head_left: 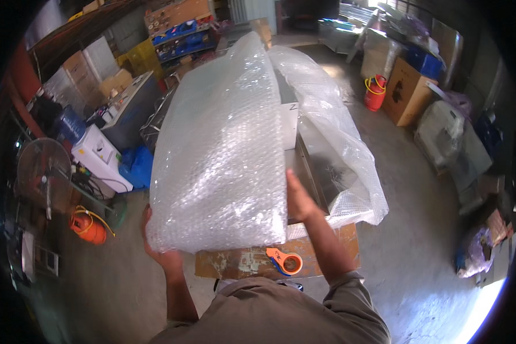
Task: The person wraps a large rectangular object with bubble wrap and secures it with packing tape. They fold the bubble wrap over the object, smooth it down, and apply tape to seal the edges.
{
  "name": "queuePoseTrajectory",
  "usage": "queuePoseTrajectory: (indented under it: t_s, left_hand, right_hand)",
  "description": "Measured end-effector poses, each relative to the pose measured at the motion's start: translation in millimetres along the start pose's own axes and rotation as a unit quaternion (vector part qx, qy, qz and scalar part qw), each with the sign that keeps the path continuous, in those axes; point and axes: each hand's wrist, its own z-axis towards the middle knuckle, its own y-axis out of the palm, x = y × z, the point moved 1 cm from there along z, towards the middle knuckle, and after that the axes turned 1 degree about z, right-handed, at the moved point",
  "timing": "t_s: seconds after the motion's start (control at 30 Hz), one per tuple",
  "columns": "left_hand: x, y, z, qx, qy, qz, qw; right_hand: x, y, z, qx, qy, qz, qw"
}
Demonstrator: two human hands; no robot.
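A large sheet of bubble wrap (pixel 223 155) spreads in front of me over the left part of a bulky object. My left hand (pixel 159 246) grips its lower left edge, with some fingers hidden behind the plastic. At the sheet's right edge, my right hand (pixel 299 200) holds the border, its fingertips partly out of sight. To the right, a shiny metal part (pixel 321 166) and a white box-like piece (pixel 289 120) show through the gap. More bubble wrap (pixel 350 143) lies loosely along their right side. All this rests on a worn wooden table (pixel 229 264).
An orange tape dispenser (pixel 289 262) lies at the table's near edge. Leftward stand a water dispenser (pixel 100 155), a pedestal fan (pixel 43 166) and an orange gas cylinder (pixel 89 228). A red cylinder (pixel 375 94) and a cardboard box (pixel 407 94) stand at the far right.
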Motion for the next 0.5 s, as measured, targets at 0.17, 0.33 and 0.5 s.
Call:
queuePoseTrajectory:
  t_s: [0.17, 0.33, 0.5]
  left_hand:
    - [1, -15, 24, 0.014, -0.083, -0.047, 0.995]
    - [2, -30, 57, 0.117, -0.17, -0.17, 0.964]
    - [-8, -53, 79, 0.138, -0.153, 0.041, 0.978]
  right_hand:
    - [33, 39, 57, 0.085, 0.032, 0.181, 0.979]
    - [-82, 65, 64, 0.068, -0.148, 0.002, 0.987]
    - [-295, 116, 23, 0.16, -0.284, -0.386, 0.863]
